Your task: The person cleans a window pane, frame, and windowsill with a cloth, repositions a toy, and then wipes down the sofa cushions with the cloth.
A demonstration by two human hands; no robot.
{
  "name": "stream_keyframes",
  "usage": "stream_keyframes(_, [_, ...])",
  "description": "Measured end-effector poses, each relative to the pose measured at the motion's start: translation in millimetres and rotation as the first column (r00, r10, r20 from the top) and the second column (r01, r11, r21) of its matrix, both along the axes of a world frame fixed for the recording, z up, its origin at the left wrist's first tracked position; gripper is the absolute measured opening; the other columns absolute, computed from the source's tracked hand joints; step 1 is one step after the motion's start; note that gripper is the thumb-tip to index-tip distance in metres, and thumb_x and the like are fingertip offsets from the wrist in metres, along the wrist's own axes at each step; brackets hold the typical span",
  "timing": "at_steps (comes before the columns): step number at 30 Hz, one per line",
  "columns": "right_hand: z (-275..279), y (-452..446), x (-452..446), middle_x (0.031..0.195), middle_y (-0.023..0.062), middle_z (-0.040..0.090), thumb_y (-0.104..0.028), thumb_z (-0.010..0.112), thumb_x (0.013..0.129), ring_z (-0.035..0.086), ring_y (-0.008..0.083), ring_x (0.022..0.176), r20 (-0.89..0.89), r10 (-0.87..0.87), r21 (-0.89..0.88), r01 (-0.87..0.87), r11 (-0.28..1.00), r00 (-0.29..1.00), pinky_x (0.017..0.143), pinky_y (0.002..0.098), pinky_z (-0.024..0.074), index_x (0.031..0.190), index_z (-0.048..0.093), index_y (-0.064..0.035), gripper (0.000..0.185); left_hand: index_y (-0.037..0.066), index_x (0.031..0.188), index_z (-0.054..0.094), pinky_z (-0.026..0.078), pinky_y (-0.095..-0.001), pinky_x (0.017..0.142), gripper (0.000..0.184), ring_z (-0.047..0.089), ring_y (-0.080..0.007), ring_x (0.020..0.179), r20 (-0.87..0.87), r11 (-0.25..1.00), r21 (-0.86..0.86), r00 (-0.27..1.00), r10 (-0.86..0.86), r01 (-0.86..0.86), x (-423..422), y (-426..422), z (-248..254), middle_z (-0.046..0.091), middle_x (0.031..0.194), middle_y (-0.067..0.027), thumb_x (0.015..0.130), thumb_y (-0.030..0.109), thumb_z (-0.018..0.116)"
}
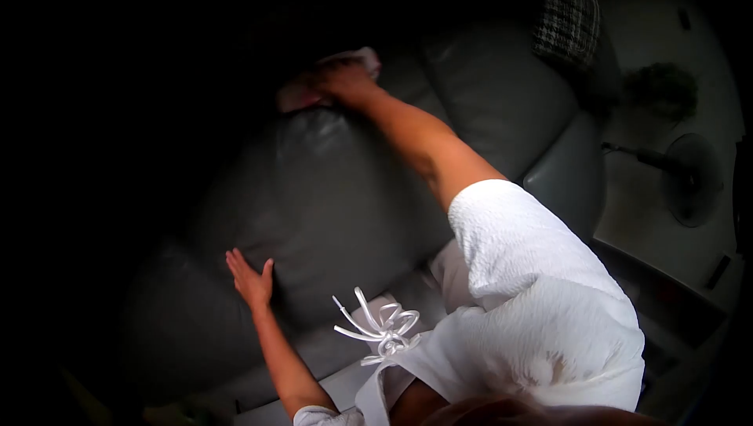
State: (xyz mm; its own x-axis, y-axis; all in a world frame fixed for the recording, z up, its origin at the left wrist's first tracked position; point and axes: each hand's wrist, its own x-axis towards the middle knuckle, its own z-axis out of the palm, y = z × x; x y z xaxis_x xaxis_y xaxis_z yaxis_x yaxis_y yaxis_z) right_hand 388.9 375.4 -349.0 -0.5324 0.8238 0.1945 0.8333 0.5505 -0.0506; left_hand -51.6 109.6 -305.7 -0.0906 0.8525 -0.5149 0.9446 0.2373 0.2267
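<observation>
My right hand point(343, 81) reaches far out and presses a pink and white cloth point(365, 57) against the dark grey leather sofa point(345, 198). Its fingers are in shadow and partly blurred, with cloth showing on both sides of them. Lower down, my left hand point(251, 278) rests flat on the sofa seat, thumb spread from the fingers, holding nothing. Deep shadow hides the sofa's left side and far edge.
A black and white checked cushion point(568, 22) lies at the sofa's far right. Beyond it stand a leafy plant point(661, 90) and a pedestal fan point(692, 180) on the pale floor. A dark low table or shelf point(659, 289) is beside me at right.
</observation>
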Motion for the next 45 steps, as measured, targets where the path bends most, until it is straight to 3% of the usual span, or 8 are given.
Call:
stream_keyframes(4, [37.7, -51.1, 108.6, 0.127, 0.0094, 0.062, -0.018, 0.056, 0.086, 0.059, 0.0336, 0.113, 0.135, -0.477, -0.136, 0.494, 0.859, 0.868, 0.089, 0.0471, 0.0481, 0.127, 0.060, -0.0171, 0.041, 0.001, 0.151, 0.029, 0.033, -0.0518, 0.113, 0.088, 0.030, -0.0438, 0.142, -0.081, 0.998, 0.029, 0.995, -0.056, 0.058, -8.2, 16.6, -1.0, 0.030, 0.153, -0.0293, 0.082, 0.026, 0.077])
stream_keyframes(9, [43.1, -281.6, 231.2, 0.136, 0.0147, 0.056, -0.014, 0.056, 0.086, 0.053, 0.0343, 0.123, -0.183, -0.210, -0.483, 0.098, 0.870, 0.960, 0.103, 0.0467, 0.0407, 0.131, 0.056, -0.0169, 0.045, 0.002, 0.148, 0.035, 0.032, -0.0493, 0.114, 0.087, 0.033, -0.0479, 0.139, 0.066, 0.926, 0.297, 0.963, -0.262, 0.232, 190.0, 97.7, 82.7, 0.035, 0.149, -0.0314, 0.075, 0.016, 0.082])
stream_keyframes(14, [137.3, -452.8, 103.6, 0.122, 0.0085, 0.067, -0.013, 0.062, 0.083, 0.065, 0.0272, 0.109, 0.358, -0.375, -0.919, 0.394, 0.021, 0.855, 0.100, 0.0434, 0.0466, 0.108, 0.075, -0.0169, 0.028, 0.016, 0.156, 0.023, 0.035, -0.0673, 0.106, 0.110, 0.020, -0.0480, 0.145, -0.085, 0.944, -0.248, 0.965, -0.247, 0.219, 119.0, 133.5, 75.7, 0.019, 0.160, -0.0238, 0.069, 0.033, 0.087])
stream_keyframes(22, [142.9, -79.8, 142.1, 0.141, 0.0178, 0.051, -0.004, 0.058, 0.077, 0.049, 0.0377, 0.128, -0.293, -0.453, -0.316, 0.362, 0.877, 0.842, 0.108, 0.0428, 0.0409, 0.137, 0.054, -0.0087, 0.060, 0.022, 0.157, 0.018, 0.034, -0.0724, 0.102, 0.117, 0.017, -0.0491, 0.146, -0.142, 0.955, -0.222, 0.962, -0.232, 0.197, 88.4, 113.3, 41.7, 0.012, 0.164, -0.0179, 0.066, 0.038, 0.088])
stream_keyframes(26, [103.0, 10.9, 89.3, 0.135, 0.0066, 0.056, -0.010, 0.060, 0.085, 0.054, 0.0335, 0.123, 0.014, -0.696, -0.577, 0.574, 0.581, 0.718, 0.096, 0.0452, 0.0478, 0.127, 0.061, -0.0186, 0.043, 0.021, 0.157, 0.018, 0.033, -0.0687, 0.107, 0.114, 0.016, -0.0458, 0.148, -0.146, 0.952, -0.258, 0.967, -0.208, 0.166, 95.1, 116.2, 47.4, 0.012, 0.164, -0.0165, 0.068, 0.036, 0.087])
stream_keyframes(34, [61.3, -334.4, 70.7, 0.132, 0.0059, 0.061, -0.006, 0.057, 0.082, 0.054, 0.0326, 0.121, -0.063, -0.380, -0.473, 0.308, 0.826, 0.923, 0.100, 0.0455, 0.0447, 0.120, 0.068, -0.0189, 0.041, 0.022, 0.157, 0.018, 0.036, -0.0679, 0.106, 0.112, 0.018, -0.0457, 0.147, -0.148, 0.949, -0.238, 0.957, -0.248, 0.209, 99.8, 112.0, 33.0, 0.012, 0.164, -0.0181, 0.069, 0.040, 0.086])
stream_keyframes(39, [99.2, -503.4, 84.4, 0.111, 0.0063, 0.071, -0.022, 0.066, 0.082, 0.067, 0.0274, 0.106, 0.631, -0.170, -0.774, 0.629, -0.073, 0.757, 0.091, 0.0407, 0.0515, 0.101, 0.076, -0.0249, 0.022, 0.023, 0.157, 0.018, 0.034, -0.0701, 0.105, 0.112, 0.017, -0.0450, 0.148, -0.113, 0.959, -0.183, 0.964, -0.239, 0.216, 73.1, 106.6, 10.6, 0.013, 0.164, -0.0163, 0.070, 0.042, 0.085])
stream_keyframes(45, [121.9, -438.3, 115.0, 0.128, 0.0086, 0.063, 0.001, 0.059, 0.080, 0.060, 0.0332, 0.114, 0.291, -0.744, -0.682, 0.676, 0.279, 0.601, 0.097, 0.0424, 0.0485, 0.118, 0.070, -0.0185, 0.044, 0.027, 0.157, 0.018, 0.032, -0.0718, 0.105, 0.115, 0.014, -0.0451, 0.149, -0.087, 0.967, -0.174, 0.975, -0.203, 0.185, 66.8, 104.7, -11.4, 0.010, 0.165, -0.0136, 0.066, 0.040, 0.088])
